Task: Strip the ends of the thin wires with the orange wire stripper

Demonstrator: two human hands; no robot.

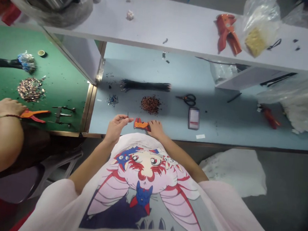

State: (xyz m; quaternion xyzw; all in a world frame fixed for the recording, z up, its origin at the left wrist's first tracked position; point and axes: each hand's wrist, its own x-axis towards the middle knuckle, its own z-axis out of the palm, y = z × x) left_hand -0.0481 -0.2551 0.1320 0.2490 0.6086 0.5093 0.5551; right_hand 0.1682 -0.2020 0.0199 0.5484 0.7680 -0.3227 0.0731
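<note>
My left hand (pixel 116 127) is closed in a pinch on a short thin black wire (pixel 127 115), one end of which sticks up past the fingertips. To its right, my right hand (pixel 156 129) wraps round the handles of an orange wire stripper (pixel 141 124) near the table's front edge. The stripper's jaws point left, towards the wire, and look apart from it. Beyond the hands lies a pile of small copper-coloured pieces (pixel 151 105). Behind that pile stretches a bundle of black wires (pixel 147 85). A smaller heap of blue and silver bits (pixel 113 100) lies to the left.
Black-handled scissors (pixel 189 99) and a phone (pixel 194 118) lie to the right on the blue table (pixel 230 132). A raised shelf (pixel 177 28) crosses the back, holding a red tool (pixel 227 34). At the left, another person's hand (pixel 6 109) touches an orange-handled tool (pixel 35 114).
</note>
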